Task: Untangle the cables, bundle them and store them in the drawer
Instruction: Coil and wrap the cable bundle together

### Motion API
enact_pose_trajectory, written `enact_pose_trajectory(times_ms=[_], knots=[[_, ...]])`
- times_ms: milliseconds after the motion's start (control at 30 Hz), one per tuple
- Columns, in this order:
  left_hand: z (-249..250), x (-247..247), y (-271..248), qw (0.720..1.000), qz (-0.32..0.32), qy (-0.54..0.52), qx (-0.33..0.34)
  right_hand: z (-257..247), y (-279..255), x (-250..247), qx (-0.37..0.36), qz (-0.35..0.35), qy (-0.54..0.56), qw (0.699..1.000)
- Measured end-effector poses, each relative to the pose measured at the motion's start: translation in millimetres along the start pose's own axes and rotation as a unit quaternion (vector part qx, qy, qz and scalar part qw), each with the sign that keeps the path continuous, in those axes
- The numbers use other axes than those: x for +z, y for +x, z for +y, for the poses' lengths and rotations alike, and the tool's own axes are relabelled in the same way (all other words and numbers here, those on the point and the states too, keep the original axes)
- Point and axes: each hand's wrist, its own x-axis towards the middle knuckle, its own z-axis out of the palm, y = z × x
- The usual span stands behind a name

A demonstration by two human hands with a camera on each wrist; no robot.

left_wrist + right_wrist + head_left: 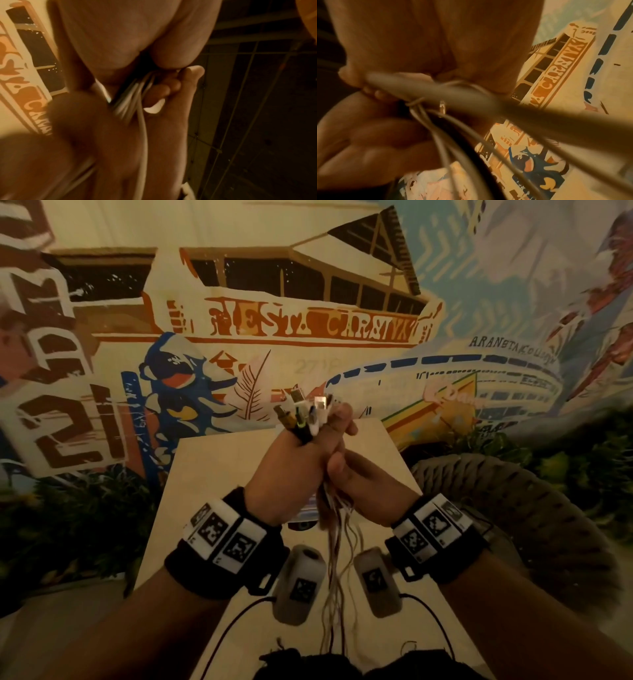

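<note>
A bundle of cables (337,546) is held upright over a pale wooden table (212,470). Several plugs (303,414), white, black and silver, stick out above my left hand (301,470), which grips the bundle just below them. My right hand (359,484) grips the same cables right beside and slightly under the left. The loose cable lengths hang down between my wrists toward my lap. In the left wrist view the cables (130,102) run through my curled fingers. In the right wrist view the cables (436,129), pale and black, fan out from my closed fingers. No drawer is visible.
A painted mural wall (308,326) stands behind the table. A woven wicker chair (513,508) sits at the right. A small flat object (303,517) lies on the table under my hands. Green foliage (68,525) fills the lower left.
</note>
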Motion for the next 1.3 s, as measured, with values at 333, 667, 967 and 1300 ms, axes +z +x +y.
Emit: enact_pose_trajectory(times_ms=[333, 667, 967, 1300], knots=[[4.3, -26.5, 3.7, 0.996, -0.042, -0.070, -0.026, 22.4, -18.7, 0.4, 0.080, -0.056, -0.089, 0.991], [1.3, -41.7, 13.5, 0.988, -0.014, -0.144, -0.050, 30.7, -20.1, 9.5, 0.133, -0.009, -0.039, 0.990], [-15.9, -39.8, 8.1, 0.986, -0.021, -0.168, -0.009, 45.8, -36.7, -2.7, 0.212, 0.008, 0.131, 0.969], [-18.9, -39.4, 8.7, 0.999, -0.032, 0.036, -0.013, 45.6, -33.9, -16.5, 0.230, 0.040, 0.071, 0.970]])
